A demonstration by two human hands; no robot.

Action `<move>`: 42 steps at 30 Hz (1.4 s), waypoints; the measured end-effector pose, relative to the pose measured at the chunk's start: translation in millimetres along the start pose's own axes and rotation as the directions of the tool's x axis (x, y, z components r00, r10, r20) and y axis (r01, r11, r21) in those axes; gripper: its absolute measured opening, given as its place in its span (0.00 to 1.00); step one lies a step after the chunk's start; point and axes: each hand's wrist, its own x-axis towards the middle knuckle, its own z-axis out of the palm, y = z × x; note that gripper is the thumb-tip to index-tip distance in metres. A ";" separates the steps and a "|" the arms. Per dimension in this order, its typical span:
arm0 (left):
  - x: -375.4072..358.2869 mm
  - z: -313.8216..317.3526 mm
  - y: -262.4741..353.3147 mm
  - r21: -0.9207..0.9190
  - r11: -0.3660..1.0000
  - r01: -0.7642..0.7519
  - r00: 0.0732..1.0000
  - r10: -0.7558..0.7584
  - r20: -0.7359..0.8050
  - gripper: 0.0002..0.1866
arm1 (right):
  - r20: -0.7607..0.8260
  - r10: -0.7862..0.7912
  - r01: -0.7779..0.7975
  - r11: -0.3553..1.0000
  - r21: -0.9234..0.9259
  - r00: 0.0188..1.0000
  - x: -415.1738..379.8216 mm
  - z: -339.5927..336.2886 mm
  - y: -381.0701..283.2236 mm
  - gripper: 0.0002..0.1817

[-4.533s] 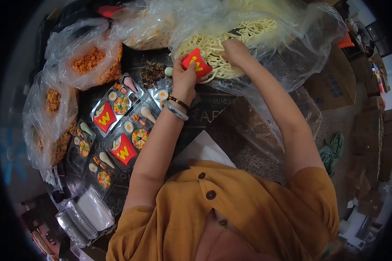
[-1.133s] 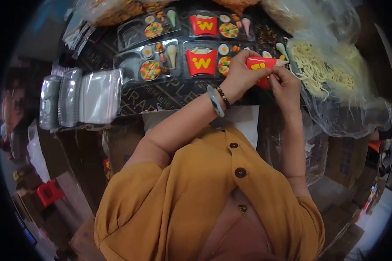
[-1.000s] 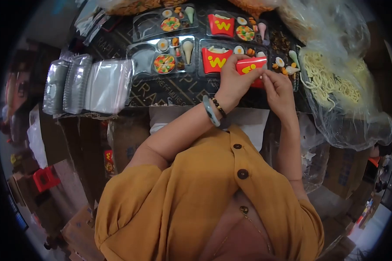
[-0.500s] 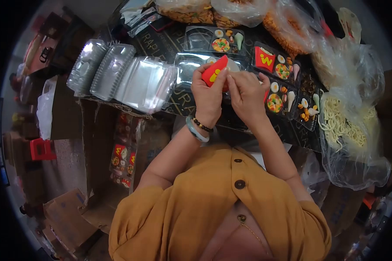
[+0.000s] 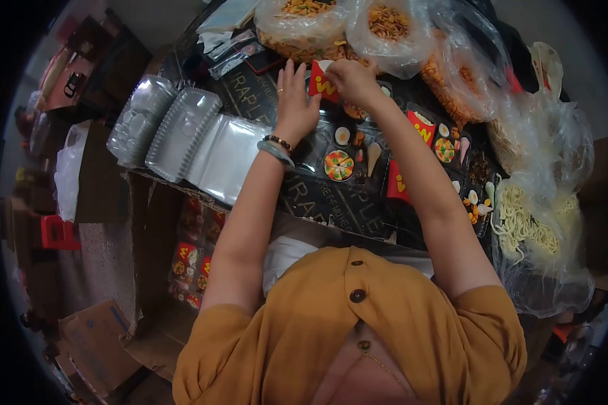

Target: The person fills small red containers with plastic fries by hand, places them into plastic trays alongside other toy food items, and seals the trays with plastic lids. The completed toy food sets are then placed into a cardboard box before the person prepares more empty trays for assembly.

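In the head view, a red toy fries box with a yellow mark and white upper part sits at the far clear tray, partly hidden by my right hand. My right hand pinches the box near its top edge. Close beside its left side, my left hand is open with fingers stretched out, thumb towards the box. A nearer clear tray carries a toy pizza, a toy egg and other small toy foods. Part of the far tray's contents is hidden under my right hand and forearm.
Nested clear plastic trays stand at the left on a cardboard box. Bags of small orange pieces line the back. Filled trays lie right of my forearm, near a bag of pale noodle-like strands.
Both hands have moved away from my body to the far tray, bringing the red fries box along. My left hand has let go of it and opened. The nearer tray is now uncovered.
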 end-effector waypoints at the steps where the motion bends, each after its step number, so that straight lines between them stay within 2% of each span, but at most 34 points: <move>1: 5.4 0.5 -4.9 0.012 0.997 -0.070 0.994 0.069 0.089 0.32 | 0.005 0.003 -0.003 1.000 -0.001 1.000 4.8 12.3 8.7 0.10; 2: 9.1 4.4 -12.0 0.008 0.998 -0.065 0.994 0.064 0.094 0.32 | 0.045 -0.025 0.021 0.995 0.101 0.999 7.1 24.5 16.1 0.09; 3: 11.4 9.0 -18.7 -0.061 0.994 -0.089 0.971 0.100 0.216 0.31 | 0.084 -0.054 0.036 0.978 0.204 0.995 7.7 36.3 24.9 0.09; 4: 13.1 11.1 -21.7 -0.133 0.986 -0.104 0.933 0.143 0.332 0.31 | 0.094 -0.048 0.027 0.978 0.205 0.994 8.4 38.7 27.5 0.09; 5: 14.3 13.0 -24.7 -0.141 0.977 -0.163 0.934 0.198 0.297 0.30 | 0.063 -0.064 0.044 0.962 0.271 0.996 9.7 41.3 30.1 0.09; 7: 15.5 13.8 -26.5 -0.135 0.979 -0.155 0.932 0.190 0.309 0.29 | 0.030 -0.067 0.053 0.939 0.339 0.997 12.4 41.1 32.5 0.10; 9: 17.0 11.2 -24.8 -0.132 0.980 -0.149 0.929 0.184 0.321 0.28 | 0.183 -0.064 -0.015 0.916 0.401 0.981 14.6 33.7 34.0 0.11; 10: 17.7 7.7 -23.6 -0.053 0.983 -0.174 0.922 0.182 0.341 0.27 | 0.187 -0.057 -0.023 0.916 0.401 0.981 14.8 31.6 33.3 0.11; 11: 18.9 4.7 -22.4 0.025 0.979 -0.201 0.916 0.178 0.359 0.26 | 0.205 -0.134 0.075 0.959 0.273 0.970 15.1 29.4 31.2 0.11; 12: 21.7 2.3 -21.9 0.022 0.979 -0.200 0.915 0.179 0.361 0.26 | 0.231 -0.209 0.180 0.973 0.141 0.950 15.9 27.0 30.3 0.11; 13: 24.7 0.4 -22.1 0.029 0.976 -0.215 0.887 0.183 0.423 0.25 | 0.231 -0.208 0.179 0.974 0.139 0.951 15.9 25.0 34.2 0.11; 14: 27.0 -0.7 -23.3 0.036 0.972 -0.231 0.856 0.185 0.483 0.25 | 0.180 -0.272 0.237 0.952 0.194 0.945 15.5 21.6 39.9 0.11; 16: 27.9 1.3 -27.9 0.068 0.958 -0.277 0.852 0.213 0.478 0.26 | 0.123 -0.331 0.295 0.924 0.244 0.935 10.3 5.8 48.6 0.11; 17: 27.8 1.7 -28.5 0.100 0.942 -0.320 0.848 0.237 0.475 0.26 | 0.170 -0.151 0.077 0.923 0.377 0.974 1.6 -12.0 48.4 0.11; 18: 28.5 1.8 -29.5 0.098 0.943 -0.317 0.849 0.236 0.472 0.26 | 0.241 0.023 -0.141 0.861 0.488 0.970 -7.2 -23.9 50.6 0.11; 20: 32.7 -1.7 -26.8 0.061 0.968 -0.243 0.816 0.170 0.553 0.27 | 0.233 0.020 -0.132 0.869 0.476 0.972 -26.7 -25.7 67.8 0.11; 22: 33.1 -3.4 -25.7 0.050 0.972 -0.231 0.829 0.170 0.533 0.28 | 0.217 0.024 -0.125 0.877 0.464 0.976 -38.8 -20.0 76.0 0.10; 23: 32.0 -4.1 -24.7 0.039 0.976 -0.215 0.840 0.164 0.518 0.28 | 0.092 -0.113 0.084 0.959 0.270 0.989 -44.5 -16.9 77.2 0.10; 24: 31.0 -5.2 -23.9 0.033 0.975 -0.221 0.836 0.172 0.522 0.28 | 0.002 -0.271 0.270 0.962 0.040 0.963 -50.4 -13.6 78.1 0.10; 26: 30.7 -8.9 -21.0 0.101 0.959 -0.266 0.858 0.187 0.478 0.29 | 0.023 -0.217 0.216 0.976 0.041 0.976 -55.7 -9.6 69.4 0.10; 29: 31.2 -15.0 -13.2 0.093 0.948 -0.304 0.850 0.226 0.476 0.28 | 0.015 -0.274 0.274 0.955 -0.112 0.962 -59.2 -4.8 64.6 0.09; 33: 29.0 -2.9 -19.2 0.067 0.935 -0.349 0.831 0.276 0.483 0.27 | 0.003 -0.251 0.249 0.959 -0.133 0.968 -60.5 -5.1 61.1 0.09; 35: 30.4 2.6 -22.3 -0.031 0.955 -0.295 0.837 0.274 0.473 0.26 | 0.014 -0.259 0.259 0.960 -0.109 0.966 -62.2 -5.4 60.5 0.08; 39: 33.9 8.3 -22.3 0.018 0.954 -0.299 0.812 0.245 0.530 0.25 | 0.041 -0.221 0.224 0.971 -0.085 0.974 -61.7 -4.2 58.8 0.08; 42: 30.4 7.9 -20.9 0.031 0.968 -0.248 0.808 0.189 0.557 0.24 | 0.059 -0.186 0.191 0.977 -0.090 0.981 -61.7 -4.3 54.7 0.08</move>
